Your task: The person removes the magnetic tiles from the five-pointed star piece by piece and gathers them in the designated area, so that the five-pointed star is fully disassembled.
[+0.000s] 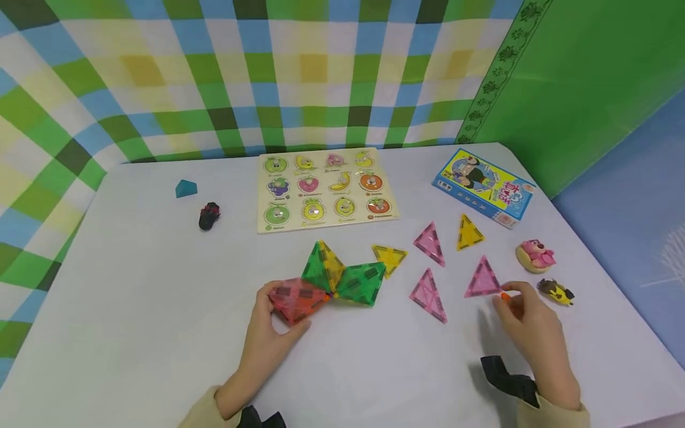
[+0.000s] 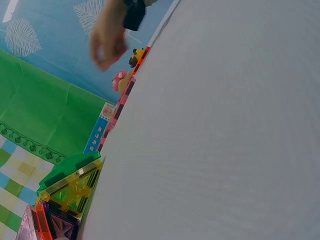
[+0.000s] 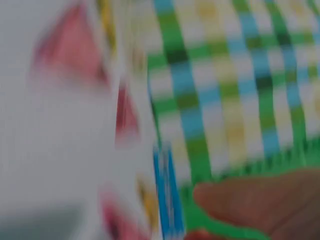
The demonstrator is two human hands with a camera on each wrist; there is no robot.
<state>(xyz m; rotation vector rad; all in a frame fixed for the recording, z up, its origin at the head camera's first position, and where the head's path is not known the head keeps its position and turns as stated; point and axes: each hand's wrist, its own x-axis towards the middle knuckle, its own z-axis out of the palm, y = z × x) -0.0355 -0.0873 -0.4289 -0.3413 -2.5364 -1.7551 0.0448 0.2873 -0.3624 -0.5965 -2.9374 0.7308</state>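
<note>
Lighting: bright, even, diffuse; we see soft shadows under the right hand [image 1: 530,333]. Head view sharp, bowed at edges. Right wrist view heavily motion-blurred. Left wrist view slightly soft, tilted.

Loose tiles: three pink [image 1: 428,294], two yellow [image 1: 469,232].

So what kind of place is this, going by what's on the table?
Probably a children's play table: translucent magnetic triangle tiles, a wooden fruit peg puzzle and a small pink toy figure lie on the white table, backed by green checked cloth.
</note>
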